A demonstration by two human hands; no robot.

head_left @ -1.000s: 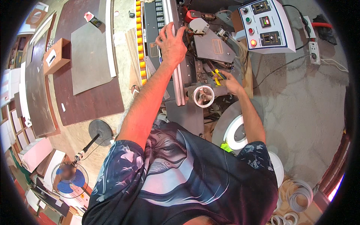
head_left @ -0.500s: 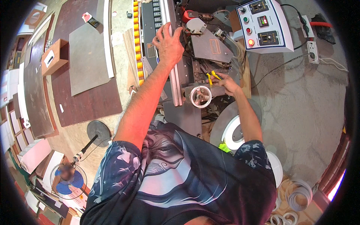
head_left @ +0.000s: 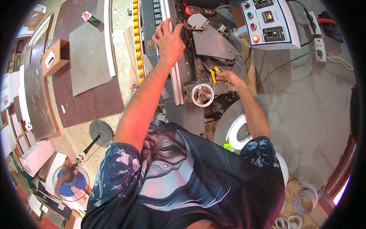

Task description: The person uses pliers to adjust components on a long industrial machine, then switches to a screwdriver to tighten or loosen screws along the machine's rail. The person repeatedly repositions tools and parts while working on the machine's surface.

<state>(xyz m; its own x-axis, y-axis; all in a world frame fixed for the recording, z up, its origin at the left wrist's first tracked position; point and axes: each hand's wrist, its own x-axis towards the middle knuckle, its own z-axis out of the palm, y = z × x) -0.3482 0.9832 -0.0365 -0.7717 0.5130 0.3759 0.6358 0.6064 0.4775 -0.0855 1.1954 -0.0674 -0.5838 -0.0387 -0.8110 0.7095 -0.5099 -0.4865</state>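
My left hand point(head_left: 170, 44) lies over the long metal rail point(head_left: 177, 86) of a dark machine, fingers spread and nothing held in them. My right hand point(head_left: 231, 81) is closed on yellow-handled pliers point(head_left: 212, 75), just behind and right of a chrome-rimmed handwheel point(head_left: 202, 95). The handles stick up from the fingers; the jaws are hard to make out among the machine parts. A grey angled cover plate point(head_left: 214, 44) lies beyond the pliers, between the two hands. A metal ruler-like strip point(head_left: 146, 63) sits left of the rail.
A white control panel point(head_left: 277, 21) with knobs and lit buttons stands at the far right, near a power strip point(head_left: 320, 49). Yellow rollers point(head_left: 138, 47) line the machine's left side. A white strip roll point(head_left: 231, 134) sits near my right elbow. A fan point(head_left: 70, 182) stands at lower left.
The view has shifted slightly. My right hand still holds the pliers, whose handles have turned a little. My left hand remains on the rail.
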